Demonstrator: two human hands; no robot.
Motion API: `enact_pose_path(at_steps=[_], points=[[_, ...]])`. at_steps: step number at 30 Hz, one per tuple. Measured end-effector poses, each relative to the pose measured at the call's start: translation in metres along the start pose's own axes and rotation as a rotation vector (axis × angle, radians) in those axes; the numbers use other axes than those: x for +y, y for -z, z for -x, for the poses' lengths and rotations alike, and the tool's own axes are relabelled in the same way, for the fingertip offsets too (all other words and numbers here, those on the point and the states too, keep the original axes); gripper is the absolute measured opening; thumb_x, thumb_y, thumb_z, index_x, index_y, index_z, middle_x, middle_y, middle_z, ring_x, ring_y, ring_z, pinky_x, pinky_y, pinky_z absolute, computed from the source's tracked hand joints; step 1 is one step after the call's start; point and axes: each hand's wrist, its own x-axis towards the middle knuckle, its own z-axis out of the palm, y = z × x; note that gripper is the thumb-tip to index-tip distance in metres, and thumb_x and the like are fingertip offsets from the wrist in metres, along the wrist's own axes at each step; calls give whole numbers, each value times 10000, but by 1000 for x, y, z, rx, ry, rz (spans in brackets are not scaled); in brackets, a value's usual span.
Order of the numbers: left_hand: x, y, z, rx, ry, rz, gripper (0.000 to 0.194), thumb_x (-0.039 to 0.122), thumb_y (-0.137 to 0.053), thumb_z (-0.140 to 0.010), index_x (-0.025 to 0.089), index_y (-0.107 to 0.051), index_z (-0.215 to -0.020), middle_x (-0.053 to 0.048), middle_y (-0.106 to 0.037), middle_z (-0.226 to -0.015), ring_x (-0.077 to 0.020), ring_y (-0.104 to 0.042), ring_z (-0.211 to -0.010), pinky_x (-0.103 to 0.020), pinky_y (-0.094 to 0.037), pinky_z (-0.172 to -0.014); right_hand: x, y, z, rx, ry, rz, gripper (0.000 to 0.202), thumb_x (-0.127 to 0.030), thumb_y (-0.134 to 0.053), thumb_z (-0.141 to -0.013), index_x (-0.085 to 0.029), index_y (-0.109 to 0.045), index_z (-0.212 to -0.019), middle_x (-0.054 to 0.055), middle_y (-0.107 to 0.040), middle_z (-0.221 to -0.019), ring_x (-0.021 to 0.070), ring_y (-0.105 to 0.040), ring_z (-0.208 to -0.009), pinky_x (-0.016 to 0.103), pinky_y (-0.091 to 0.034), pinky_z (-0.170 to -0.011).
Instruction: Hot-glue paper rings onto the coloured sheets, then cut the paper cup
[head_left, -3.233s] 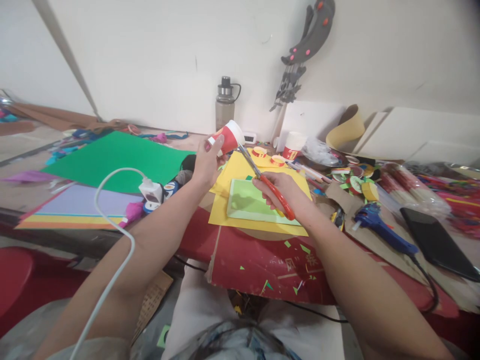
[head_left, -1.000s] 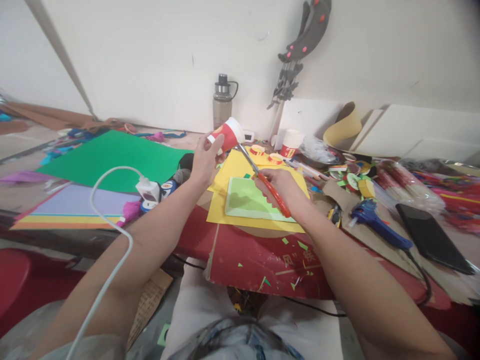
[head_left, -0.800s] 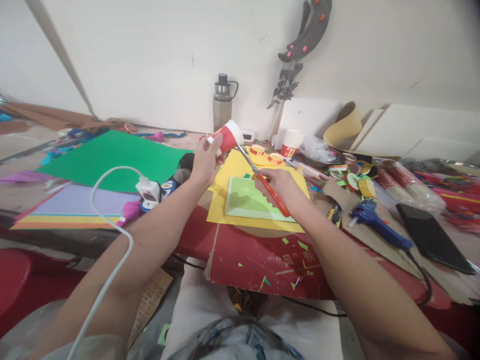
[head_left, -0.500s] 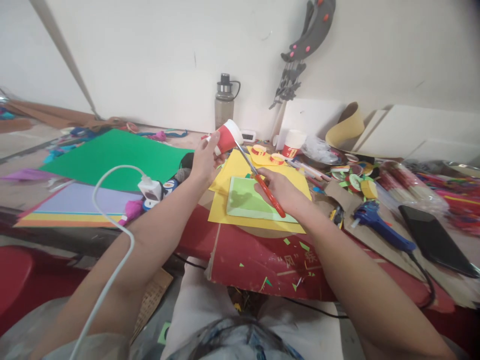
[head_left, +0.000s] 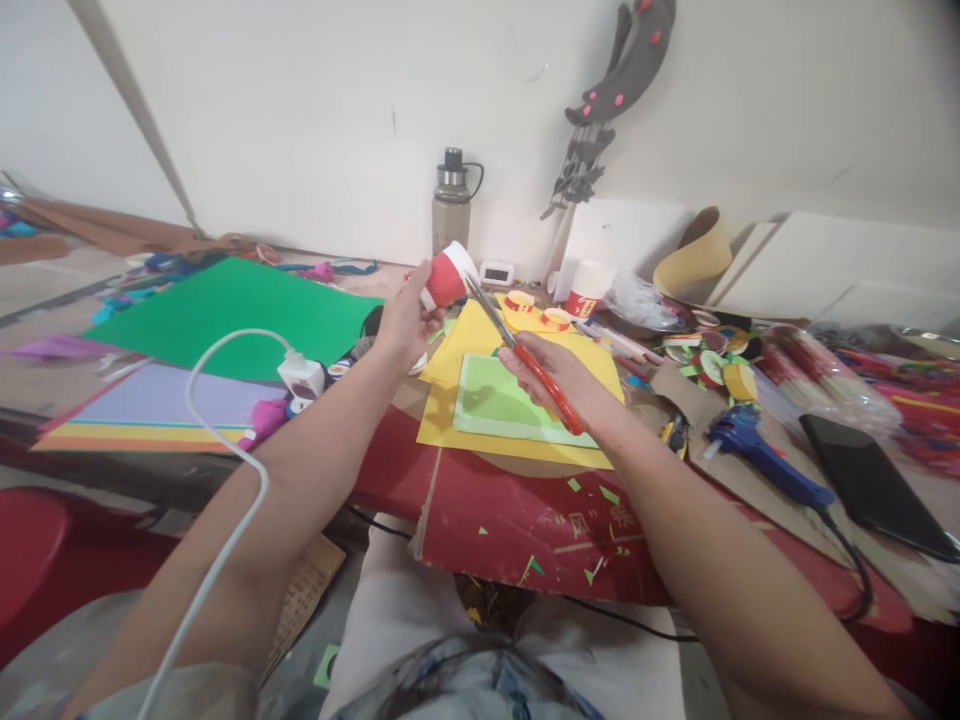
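Note:
My left hand (head_left: 406, 318) holds a red and white paper cup (head_left: 448, 278) tilted on its side above the yellow sheets. In my right hand (head_left: 559, 372) is a pair of scissors (head_left: 546, 378) with red-orange handles, its blades at the cup's white rim. The blades look slightly parted. Beneath my right hand lies a light green sheet (head_left: 487, 395) on yellow paper (head_left: 436, 425). Cut red and yellow rings (head_left: 556, 319) and a second paper cup (head_left: 589, 290) are behind it.
A bottle (head_left: 451, 210) and small white clock (head_left: 496, 273) stand near the wall. Green paper (head_left: 232, 315) and a white plug (head_left: 301, 380) with its cable are left. A blue glue gun (head_left: 769, 455) and black phone (head_left: 874, 485) lie right. Paper scraps dot the red board (head_left: 510, 520).
The cup and my left hand have shifted slightly left. The scissor handles have moved a little right and spread apart, and the blades have opened slightly at the rim.

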Motion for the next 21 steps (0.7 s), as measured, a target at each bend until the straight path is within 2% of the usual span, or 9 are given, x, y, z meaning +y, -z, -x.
enact_pose_path(at_steps=[6,13,21], points=[[-1,-3,6,-7,6,-58,495,650,-827,-857,228,-661,-1054,-13,-735,-760,-92,-589,-492,-228,-421,-445,-4,3,2,0,8,27,554,-801,-603,-874,-256,-509,-854,-22,-469,-689,144,-427,-639,287,-324,-560],[-3,-1,2,-81,-41,-38,443,580,-863,-853,226,-668,-1034,-16,-740,-812,-81,-621,-544,-191,-466,-477,-8,1,5,25,-36,32,569,-818,-611,-854,-259,-508,-838,-25,-495,-647,143,-457,-589,287,-341,-536],[1,5,-3,-162,56,-126,456,572,-871,-827,210,-689,-1034,-40,-756,-773,-127,-674,-568,-200,-465,-467,-7,0,4,36,-99,-32,505,-737,-670,-878,-249,-550,-828,-46,-501,-577,130,-498,-472,286,-402,-488]])
